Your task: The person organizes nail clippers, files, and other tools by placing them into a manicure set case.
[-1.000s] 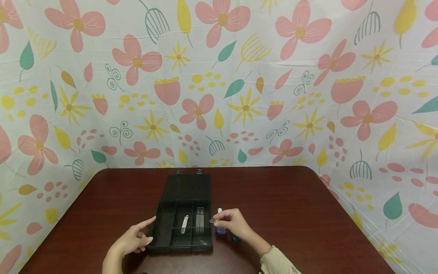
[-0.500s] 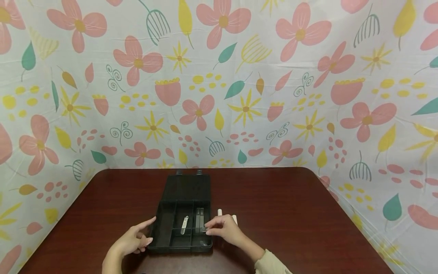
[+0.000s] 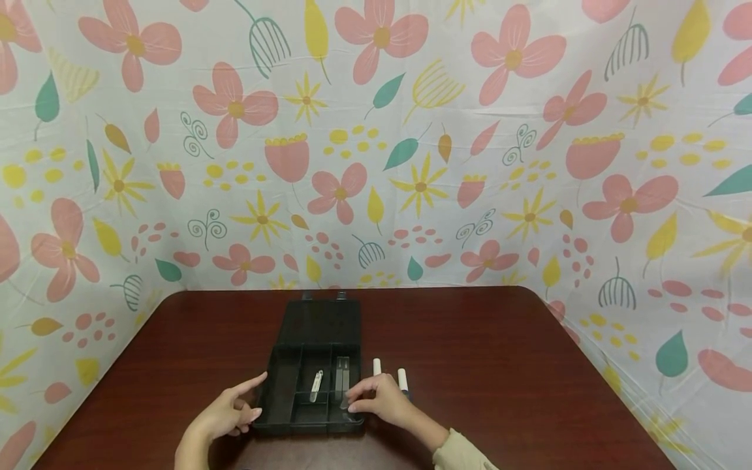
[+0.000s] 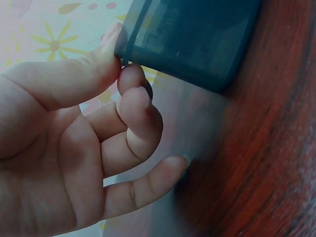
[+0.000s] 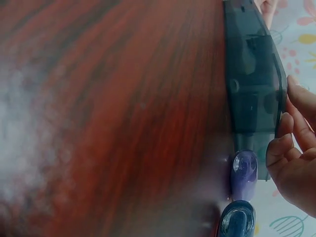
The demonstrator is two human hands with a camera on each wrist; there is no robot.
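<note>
Left hand rests at the near-left corner of the dark translucent plastic organiser box, thumb and a curled finger pressed on the corner edge, index finger pointing along the left wall; the left wrist view shows that contact but no full wrap. Right hand sits over the box's near-right compartment, fingertips lowered onto or just inside it, fingers bent; whether they pinch anything small I cannot tell.

My call for doing this well: left hand should brace the corner so the light box does not skid, right fingertips should go straight down inside the compartment walls, clear of the dividers.

The box lies open on the dark red-brown wooden table, near the front edge, lid flat behind it, tray split into several compartments. A small white-silver slim tool lies in the middle slot, a clear narrow strip in the slot to its right. Two small white-capped bottles stand just right of the box, one purple, one dark blue in the right wrist view. Behind, a floral cloth backdrop.
</note>
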